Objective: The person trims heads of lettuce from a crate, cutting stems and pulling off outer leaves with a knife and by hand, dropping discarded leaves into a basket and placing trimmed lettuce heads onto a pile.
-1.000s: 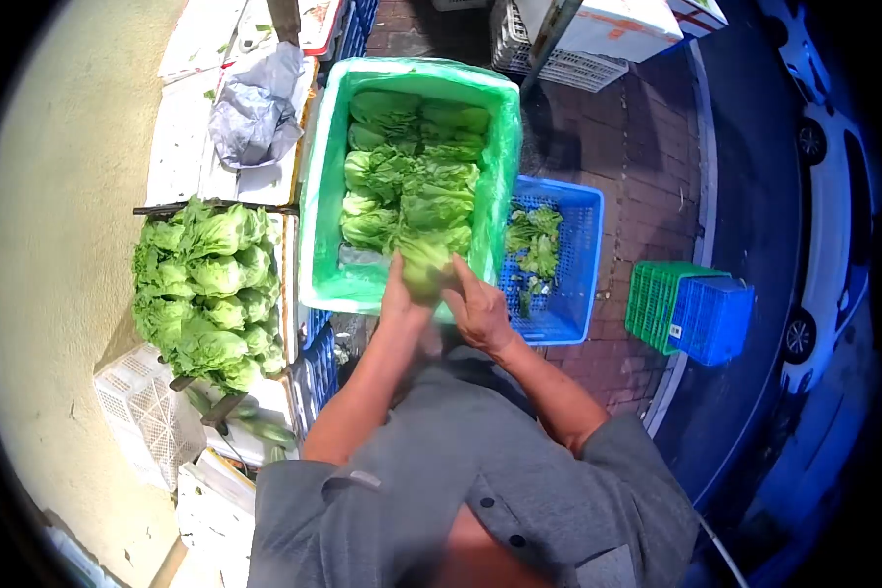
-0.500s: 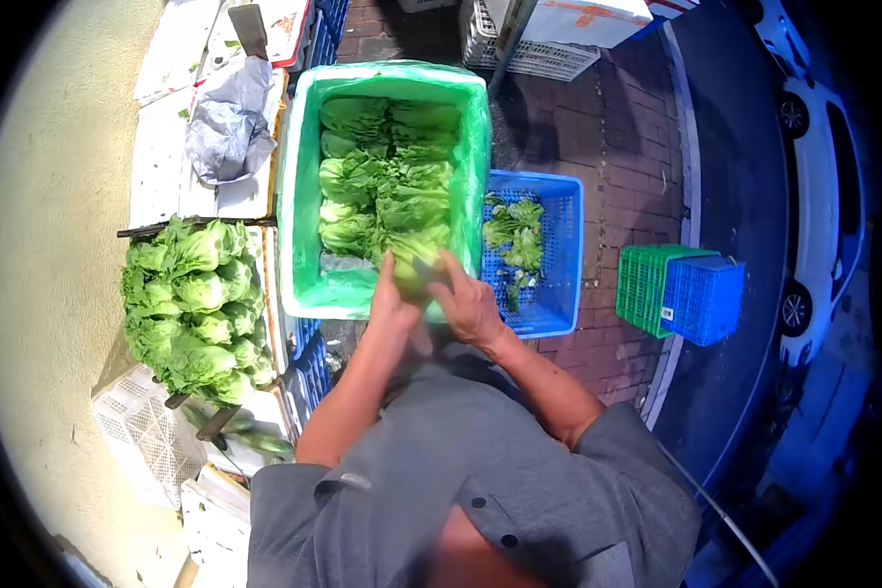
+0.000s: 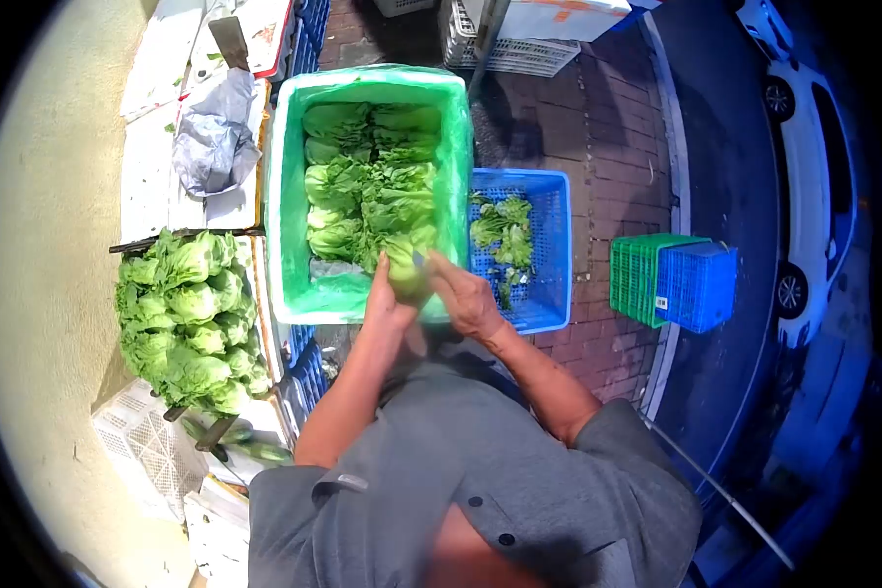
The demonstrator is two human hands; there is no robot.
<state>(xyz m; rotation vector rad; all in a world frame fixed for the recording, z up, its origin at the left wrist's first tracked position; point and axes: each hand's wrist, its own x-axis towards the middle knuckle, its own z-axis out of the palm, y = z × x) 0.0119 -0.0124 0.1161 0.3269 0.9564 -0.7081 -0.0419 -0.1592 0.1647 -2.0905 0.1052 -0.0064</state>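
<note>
My left hand (image 3: 390,304) is wrapped round a head of lettuce (image 3: 409,279) at the near edge of a box lined with green plastic (image 3: 282,196). Close against the right side of that lettuce is my right hand (image 3: 467,296), its fingers bent together. A small blurred bluish spot shows at its fingertips; what they hold, if anything, I cannot make out. Rows of lettuce heads (image 3: 399,186) lie inside the lined box, beyond both hands. Some grey plastic shows in its near left corner.
A blue crate (image 3: 556,245) with loose lettuce leaves (image 3: 510,230) stands right of the box. Stacked lettuces (image 3: 194,314) lie on the left, below a crumpled grey bag (image 3: 216,137). Farther right are green (image 3: 637,279) and blue crates (image 3: 698,284) and a parked white car (image 3: 808,186).
The whole view has shifted slightly, so the box and crates appear farther left. My left hand still holds the lettuce, and my right hand's fingers have moved a little against it.
</note>
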